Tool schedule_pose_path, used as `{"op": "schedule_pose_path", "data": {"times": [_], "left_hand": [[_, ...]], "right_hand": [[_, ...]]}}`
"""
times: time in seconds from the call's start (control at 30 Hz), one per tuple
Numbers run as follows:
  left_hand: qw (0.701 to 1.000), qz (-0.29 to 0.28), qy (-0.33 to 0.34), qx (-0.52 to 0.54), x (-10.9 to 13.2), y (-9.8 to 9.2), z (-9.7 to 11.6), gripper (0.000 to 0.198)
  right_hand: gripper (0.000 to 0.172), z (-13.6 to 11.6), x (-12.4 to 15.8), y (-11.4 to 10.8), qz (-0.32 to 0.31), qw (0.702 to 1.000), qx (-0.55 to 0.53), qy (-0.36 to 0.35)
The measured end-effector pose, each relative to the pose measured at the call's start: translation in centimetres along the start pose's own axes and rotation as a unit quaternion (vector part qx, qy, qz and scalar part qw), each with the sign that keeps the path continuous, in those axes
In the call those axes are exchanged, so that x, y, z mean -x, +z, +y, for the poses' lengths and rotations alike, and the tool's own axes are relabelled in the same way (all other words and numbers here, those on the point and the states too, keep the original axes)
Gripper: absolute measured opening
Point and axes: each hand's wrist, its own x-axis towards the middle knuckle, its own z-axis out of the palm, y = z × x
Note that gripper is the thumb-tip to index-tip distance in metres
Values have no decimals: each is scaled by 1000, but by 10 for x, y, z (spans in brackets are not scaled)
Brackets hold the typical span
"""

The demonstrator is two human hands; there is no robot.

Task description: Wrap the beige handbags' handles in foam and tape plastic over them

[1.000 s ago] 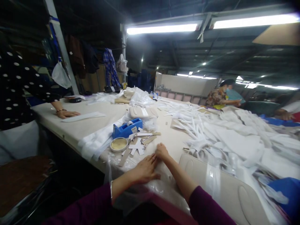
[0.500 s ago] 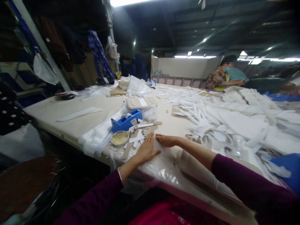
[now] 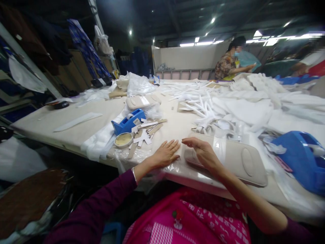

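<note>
My left hand [image 3: 166, 154] lies flat on the clear plastic sheet [image 3: 142, 156] near the table's front edge, its fingers spread. Just right of it, my right hand [image 3: 201, 150] is raised on edge with its fingers stretched out, over the left end of a beige padded piece [image 3: 237, 159]. A white band wraps the middle of that piece. Neither hand grips anything. To the left of my hands are white and tan strips [image 3: 144, 134], a round dish [image 3: 123, 139] with yellowish content and a blue tape dispenser [image 3: 128, 122].
A larger blue dispenser [image 3: 299, 159] stands at the right. White foam strips and sheets [image 3: 241, 108] cover the table's right side. Another beige piece [image 3: 142, 101] lies behind the small dispenser. Beyond the table sits a person in a mask [image 3: 225, 64].
The view has tilted down and turned right. My hands have moved apart, and my right hand has lifted. The beige piece at the right now shows more fully.
</note>
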Motion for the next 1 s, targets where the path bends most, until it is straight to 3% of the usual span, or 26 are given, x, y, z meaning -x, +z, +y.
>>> {"op": "schedule_pose_path", "data": {"times": [0.17,0.33,0.57,0.8,0.9,1.0], "left_hand": [[999,31,36,-19,11,10,19,53],[999,8,40,-33,4,13,12,58],[989,19,-135,-62,-12,10,-20,62],[974,76,-191,-92,12,-7,-50,45],[971,132,-168,-107,19,-19,-44,30],[964,194,-144,-110,11,-28,-25,34]], "right_hand": [[36,-2,32,-9,39,999,-21,6],[34,6,47,-4,22,999,-43,23],[32,-3,60,-5,35,997,-69,15],[24,-10,109,-47,115,990,-44,64],[24,-1,128,-71,181,979,3,93],[30,14,137,-100,261,955,66,126]]}}
